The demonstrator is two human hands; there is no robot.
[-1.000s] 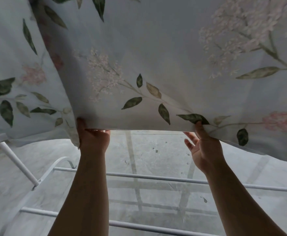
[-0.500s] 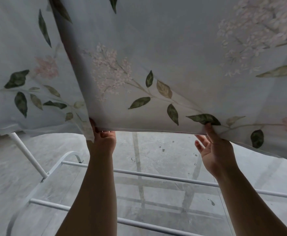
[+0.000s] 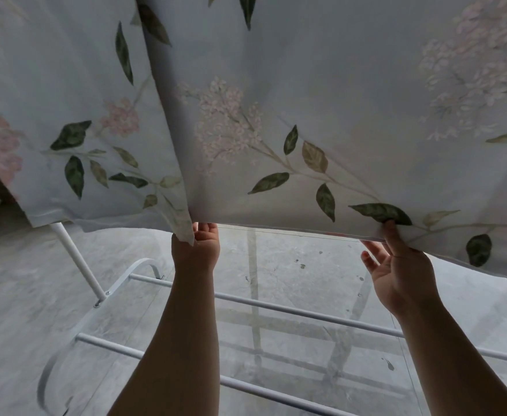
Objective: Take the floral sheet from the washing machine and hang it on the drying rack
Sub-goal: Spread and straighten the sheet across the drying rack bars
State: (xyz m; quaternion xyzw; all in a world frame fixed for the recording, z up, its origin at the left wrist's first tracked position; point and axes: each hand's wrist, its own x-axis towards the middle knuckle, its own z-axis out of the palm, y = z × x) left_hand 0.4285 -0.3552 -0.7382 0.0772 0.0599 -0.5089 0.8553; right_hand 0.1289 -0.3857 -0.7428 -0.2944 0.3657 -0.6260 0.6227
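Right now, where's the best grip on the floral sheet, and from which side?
Probably grip the floral sheet by its hemmed bottom edge, from below: it is a free edge, stretched straight above the drying rack bars. The left hand grips it at the fold; the right hand pinches it, thumb on the near face.

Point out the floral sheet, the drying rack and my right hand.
floral sheet (image 3: 336, 85): head view, plain cloth.
drying rack (image 3: 306, 314): head view, middle rail.
right hand (image 3: 402, 279): head view, its middle.
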